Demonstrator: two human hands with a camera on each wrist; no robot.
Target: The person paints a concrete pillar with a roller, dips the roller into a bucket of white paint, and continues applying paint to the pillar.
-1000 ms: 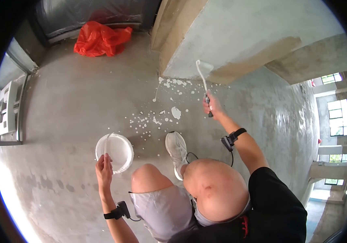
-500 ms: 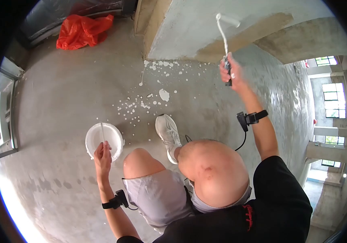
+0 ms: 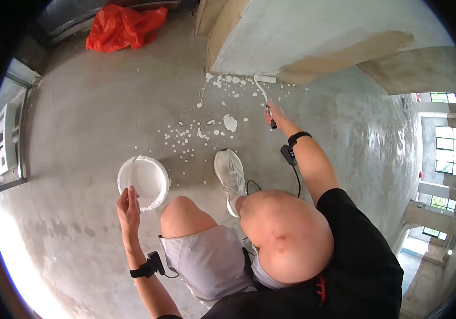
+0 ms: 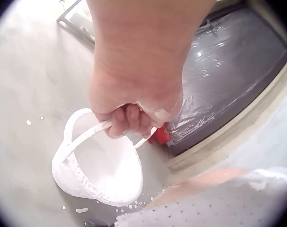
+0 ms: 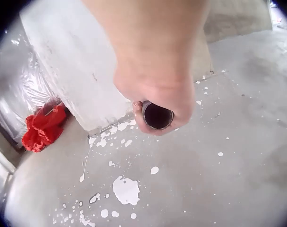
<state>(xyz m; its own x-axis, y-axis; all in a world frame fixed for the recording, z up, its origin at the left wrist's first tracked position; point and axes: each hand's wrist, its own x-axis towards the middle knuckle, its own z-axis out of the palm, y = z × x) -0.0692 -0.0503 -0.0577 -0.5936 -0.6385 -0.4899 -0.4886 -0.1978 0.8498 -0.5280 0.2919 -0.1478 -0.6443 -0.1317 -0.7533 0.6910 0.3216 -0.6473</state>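
Note:
My right hand (image 3: 276, 115) grips the dark handle of a paint roller (image 3: 266, 79), whose white sleeve lies along the foot of the wall (image 3: 292, 32). In the right wrist view the hollow butt of the roller handle (image 5: 158, 117) shows inside the curled fingers; the roller's head is hidden there. My left hand (image 3: 128, 210) holds the handle of a white paint bucket (image 3: 165, 186) on the left. The left wrist view shows the fingers curled round the bucket's handle (image 4: 89, 134), above the bucket, which has white paint inside.
White paint spots (image 3: 230, 123) dot the concrete floor between bucket and wall. A red plastic bag (image 3: 124, 29) lies at the back left. A white shoe (image 3: 230, 175) stands right of the bucket. A tan unpainted patch (image 3: 345, 56) marks the wall's lower part.
My right hand first moved the roller up the wall, then brought it back down to the wall's foot. The left hand stays on the bucket's handle.

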